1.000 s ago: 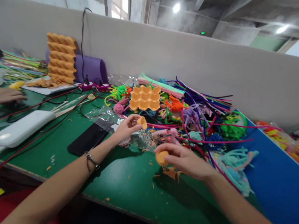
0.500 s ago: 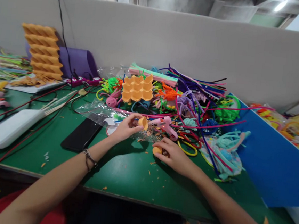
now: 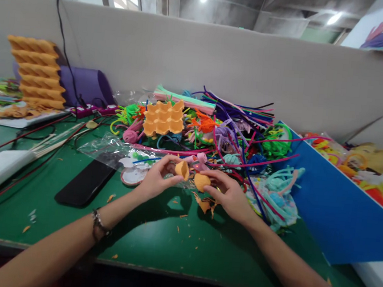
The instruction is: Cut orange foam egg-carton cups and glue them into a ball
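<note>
My left hand (image 3: 161, 179) pinches a small orange cup (image 3: 182, 171), its hollow opening tilted to the right. Close beside it, my right hand (image 3: 229, 193) grips a second orange cup (image 3: 202, 182), its rounded side showing. A narrow gap separates the two cups. Behind them lies a pink glue gun (image 3: 198, 161), partly hidden by the fingers. Torn orange scraps (image 3: 206, 205) lie on the green table (image 3: 169, 248) under my right hand. An orange egg-carton piece (image 3: 164, 118) rests on the craft pile.
A black phone (image 3: 85, 183) and clear plastic wrap (image 3: 102, 147) lie to the left. Heaped colourful pipe cleaners (image 3: 229, 135) fill the back. On the right stands a blue board (image 3: 337, 201). A larger orange carton (image 3: 38, 72) leans at the back left.
The right-hand cup has been raised off the table and brought nearer the left one. Orange scraps now show beneath my right hand. The view has shifted slightly.
</note>
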`<move>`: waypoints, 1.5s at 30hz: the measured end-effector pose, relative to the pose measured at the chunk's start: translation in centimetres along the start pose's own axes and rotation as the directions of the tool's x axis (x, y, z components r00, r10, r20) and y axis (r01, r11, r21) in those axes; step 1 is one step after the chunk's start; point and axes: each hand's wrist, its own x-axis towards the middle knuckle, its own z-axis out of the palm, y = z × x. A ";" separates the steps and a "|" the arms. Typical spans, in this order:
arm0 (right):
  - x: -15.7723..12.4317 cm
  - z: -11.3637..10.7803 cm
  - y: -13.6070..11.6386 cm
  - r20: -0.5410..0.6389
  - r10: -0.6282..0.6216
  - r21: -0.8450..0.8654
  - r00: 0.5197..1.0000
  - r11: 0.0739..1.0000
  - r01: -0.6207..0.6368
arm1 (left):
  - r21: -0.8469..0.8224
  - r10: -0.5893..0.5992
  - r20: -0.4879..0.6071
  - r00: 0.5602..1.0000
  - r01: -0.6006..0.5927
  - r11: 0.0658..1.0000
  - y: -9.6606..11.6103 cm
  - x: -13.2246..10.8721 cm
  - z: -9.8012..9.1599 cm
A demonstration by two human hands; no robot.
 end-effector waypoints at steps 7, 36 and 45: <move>-0.7 0.0 0.6 -0.232 0.110 0.360 0.967 0.933 -0.020 | 0.064 0.171 -0.001 0.985 -0.171 0.983 0.4 -0.4 2.4; -1.4 1.6 0.4 -0.211 0.069 0.260 0.975 0.966 -0.012 | 0.400 0.498 0.145 0.855 -0.511 0.761 -0.4 -1.3 2.8; -1.4 1.9 0.5 -0.235 0.034 0.251 0.971 0.968 0.027 | 0.439 0.509 0.145 0.848 -0.517 0.735 -0.5 -1.2 2.9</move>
